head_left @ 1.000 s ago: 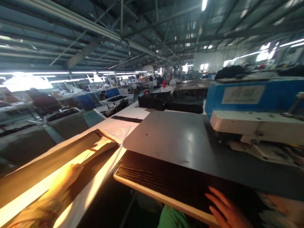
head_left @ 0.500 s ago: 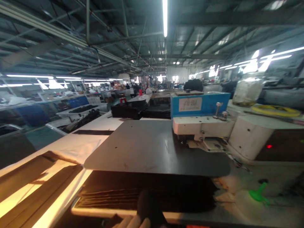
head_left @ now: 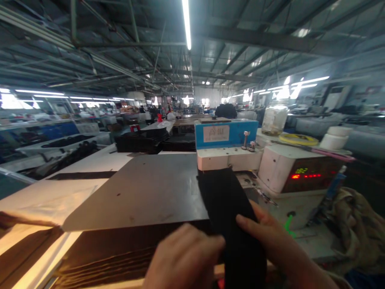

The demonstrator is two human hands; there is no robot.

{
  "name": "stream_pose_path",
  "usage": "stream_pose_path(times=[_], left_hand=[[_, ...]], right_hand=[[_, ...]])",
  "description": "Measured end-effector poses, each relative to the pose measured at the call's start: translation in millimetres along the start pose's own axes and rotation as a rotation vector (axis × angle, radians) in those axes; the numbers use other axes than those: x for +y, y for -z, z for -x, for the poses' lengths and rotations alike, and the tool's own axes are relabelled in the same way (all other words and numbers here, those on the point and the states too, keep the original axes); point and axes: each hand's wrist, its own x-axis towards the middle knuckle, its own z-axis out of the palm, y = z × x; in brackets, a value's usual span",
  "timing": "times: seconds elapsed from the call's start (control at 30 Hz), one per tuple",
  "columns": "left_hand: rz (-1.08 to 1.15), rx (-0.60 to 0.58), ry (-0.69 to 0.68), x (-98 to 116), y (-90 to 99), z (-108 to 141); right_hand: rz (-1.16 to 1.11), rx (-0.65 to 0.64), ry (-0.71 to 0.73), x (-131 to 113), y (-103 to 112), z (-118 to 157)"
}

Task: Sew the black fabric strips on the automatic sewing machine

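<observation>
A black fabric strip point(head_left: 230, 212) runs from the bottom of the view up to the front of the sewing machine head point(head_left: 228, 158), its far end at the machine's clamp area. On the strip's right edge, my right hand point(head_left: 270, 235) grips it, thumb on top and fingers beneath. My left hand point(head_left: 186, 257), slightly blurred, is curled closed at the strip's left edge, its fingertips against the cloth. Below the metal plate point(head_left: 150, 196) lies a stack of dark fabric pieces point(head_left: 114, 257), partly covered by the plate and my left hand.
The machine's control panel point(head_left: 313, 174) is lit at right. A glass jar point(head_left: 275, 118), yellow ring point(head_left: 297, 139) and white bottle point(head_left: 335, 138) stand on top. Black fabric stacks point(head_left: 141, 140) lie behind the plate. Brown cloth point(head_left: 351, 224) hangs at right; brown pieces point(head_left: 27, 257) lie at left.
The view has turned right. Both hands have come up from the bottom edge, and the black strip now reaches over the plate to the machine head. The panel digits now show.
</observation>
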Motion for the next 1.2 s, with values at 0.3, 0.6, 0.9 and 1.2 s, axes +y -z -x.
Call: stream_pose_path(times=[0.3, 0.6, 0.9, 1.2], left_hand=[[0.771, -0.069, 0.652, -81.5, -7.2, -85.0], [0.805, -0.101, 0.685, -108.2, -35.6, -89.0], [0.809, -0.064, 0.775, -104.5, -33.7, -89.5], [0.815, -0.078, 0.811, -109.3, -33.0, -88.2]], right_hand=[[0.407, -0.172, 0.080, -0.4, 18.9, -54.0], [0.621, 0.002, 0.204, 10.2, 16.4, -76.5], [0.961, 0.072, 0.488, 22.8, 13.4, -81.5], [1.535, 0.035, 0.673, 21.8, 8.1, -74.4]])
